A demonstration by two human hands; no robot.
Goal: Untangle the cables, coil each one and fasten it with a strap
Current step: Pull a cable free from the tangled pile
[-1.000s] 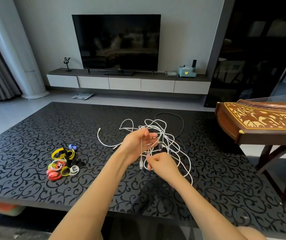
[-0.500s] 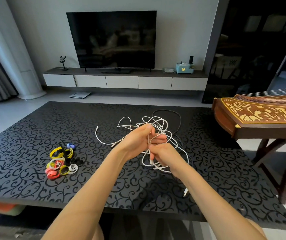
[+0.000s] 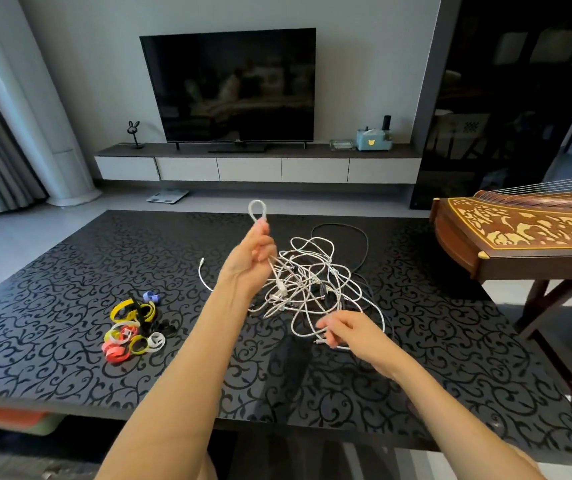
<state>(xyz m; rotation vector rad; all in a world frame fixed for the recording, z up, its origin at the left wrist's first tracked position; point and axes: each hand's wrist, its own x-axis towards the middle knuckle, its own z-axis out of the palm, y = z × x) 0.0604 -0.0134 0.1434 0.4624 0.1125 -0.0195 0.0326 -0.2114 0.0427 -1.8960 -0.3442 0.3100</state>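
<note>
A tangle of white cables [image 3: 307, 277] lies on the black patterned table [image 3: 70, 271], with a black cable [image 3: 357, 237] looped behind it. My left hand [image 3: 251, 252] is raised above the tangle and pinches a white cable, whose small loop [image 3: 257, 209] sticks up above my fingers. My right hand [image 3: 345, 329] is low at the tangle's near edge and pinches a white cable end between thumb and fingers. A heap of coloured straps [image 3: 134, 327], yellow, red, white, black and blue, lies to the left.
A wooden zither [image 3: 520, 233] on a stand juts in at the right, beside the table. Beyond the table are a TV [image 3: 229, 84] on a low cabinet [image 3: 257, 164] and a scale on the floor. Curtains hang at the far left.
My hands were together at the tangle. My left hand has risen, pulling a loop of white cable up, and my right hand has moved down and right with a cable end.
</note>
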